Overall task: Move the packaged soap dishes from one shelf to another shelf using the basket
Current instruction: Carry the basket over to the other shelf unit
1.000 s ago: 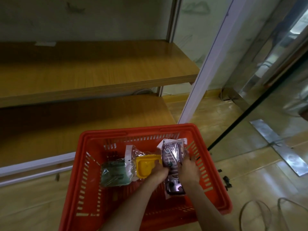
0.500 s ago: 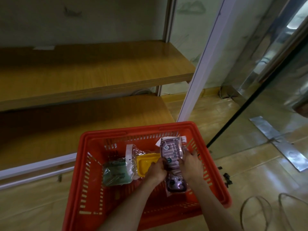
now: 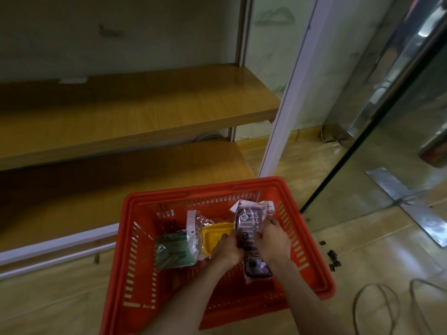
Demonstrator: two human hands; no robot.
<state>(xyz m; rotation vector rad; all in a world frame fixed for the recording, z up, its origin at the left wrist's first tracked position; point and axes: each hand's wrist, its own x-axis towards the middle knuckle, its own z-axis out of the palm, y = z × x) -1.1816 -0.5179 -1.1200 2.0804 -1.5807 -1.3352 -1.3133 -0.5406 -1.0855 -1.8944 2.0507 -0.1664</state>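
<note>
Both hands [image 3: 251, 245] gripping purple soap dish packages [image 3: 250, 220] in red basket [image 3: 312, 257], fingertips hidden behind wrapping.

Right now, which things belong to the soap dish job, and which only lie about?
Job: red basket; purple soap dish pack, held by left hand and right hand; yellow pack; green pack; wooden shelves.
Lying about: cable loops; black bits.

Purple dishes [image 3: 249, 222]: two bagged, stacked, basket's right side.
Yellow dish [image 3: 215, 234]: bagged, centre.
Green dish [image 3: 175, 250]: bagged, left.
Basket [image 3: 312, 269]: red, on floor.
</note>
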